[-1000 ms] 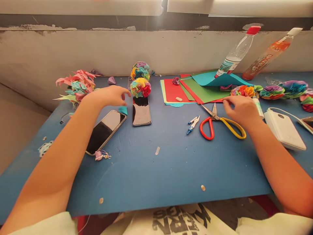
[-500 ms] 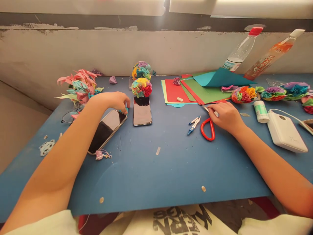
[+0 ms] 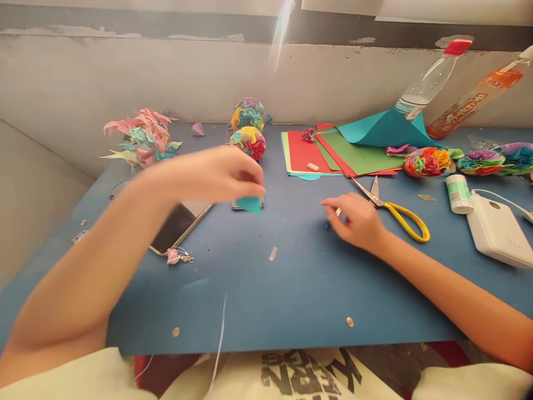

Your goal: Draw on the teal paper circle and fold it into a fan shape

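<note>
In the head view my left hand (image 3: 225,175) is closed, pinching a small blue piece of paper (image 3: 250,204). It hovers over a phone (image 3: 236,206) below the paper balls, hiding most of it. My right hand (image 3: 356,219) has its index finger stretched out and the thumb apart, with nothing gripped that I can see. Partly hidden under that hand lies a small blue-and-white compass (image 3: 327,224). Scissors (image 3: 406,221) rest on the desk just beyond it, blades parted, a yellow handle loop showing.
Coloured paper sheets (image 3: 297,153) lie by the wall, with ruffled paper balls (image 3: 250,140) to their left. Tilted bottles (image 3: 433,78), a white power bank (image 3: 497,233) and a small white-green container (image 3: 459,194) are at right. Another phone (image 3: 177,228) lies beneath my left forearm.
My left hand has lifted and moved right with the blue paper. My right hand has let go of the scissors and shifted left over the compass. A white cord now shows at the front.
</note>
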`<state>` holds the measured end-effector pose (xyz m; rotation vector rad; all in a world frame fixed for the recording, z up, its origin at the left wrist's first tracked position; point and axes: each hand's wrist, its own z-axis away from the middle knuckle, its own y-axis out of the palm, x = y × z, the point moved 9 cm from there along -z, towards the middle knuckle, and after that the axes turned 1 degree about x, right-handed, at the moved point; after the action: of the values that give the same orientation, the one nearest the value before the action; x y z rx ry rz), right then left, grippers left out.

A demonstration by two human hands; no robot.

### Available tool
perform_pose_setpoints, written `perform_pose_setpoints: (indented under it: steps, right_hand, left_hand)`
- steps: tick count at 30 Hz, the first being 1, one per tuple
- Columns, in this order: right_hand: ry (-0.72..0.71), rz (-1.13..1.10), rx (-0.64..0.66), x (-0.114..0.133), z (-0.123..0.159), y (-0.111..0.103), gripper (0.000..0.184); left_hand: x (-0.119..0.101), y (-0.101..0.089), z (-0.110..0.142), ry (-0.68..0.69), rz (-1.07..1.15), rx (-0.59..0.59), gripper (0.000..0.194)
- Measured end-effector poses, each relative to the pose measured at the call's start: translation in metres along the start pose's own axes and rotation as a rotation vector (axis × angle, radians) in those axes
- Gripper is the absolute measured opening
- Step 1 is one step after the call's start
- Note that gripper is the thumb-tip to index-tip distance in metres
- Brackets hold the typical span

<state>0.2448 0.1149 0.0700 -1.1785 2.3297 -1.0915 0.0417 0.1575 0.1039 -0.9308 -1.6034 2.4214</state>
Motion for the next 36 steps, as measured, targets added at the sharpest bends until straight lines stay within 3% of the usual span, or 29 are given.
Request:
perform_pose_setpoints:
  steps: [1,4,7,15,27,36]
  right_hand:
    - [-0.017,-0.101,0.017,0.020,-0.003,0.006,0.015]
    - [-0.089,-0.258,0.114,0.070,-0.008,0.024,0.018]
    - [-0.174,-0.270,0.176,0.096,-0.007,0.033,0.023]
    - [-0.196,-0.268,0.225,0.094,-0.004,0.040,0.016]
    - [-0.218,-0.241,0.225,0.096,-0.004,0.043,0.016]
    - [-0.357,-0.245,0.277,0.111,-0.001,0.040,0.025]
  left_hand:
    - [-0.010,0.022,0.001,0.017,0.186,0.043,0.026]
    - [-0.012,0.092,0.003,-0.144,0.558,0.215,0.022]
    - [0.002,0.123,0.002,-0.225,0.583,0.280,0.019]
    - [0.012,0.121,-0.004,-0.164,0.516,0.313,0.021]
    - [0.002,0.112,-0.005,-0.047,0.404,0.186,0.010]
    - [-0.001,0.116,-0.006,0.028,0.431,0.312,0.014]
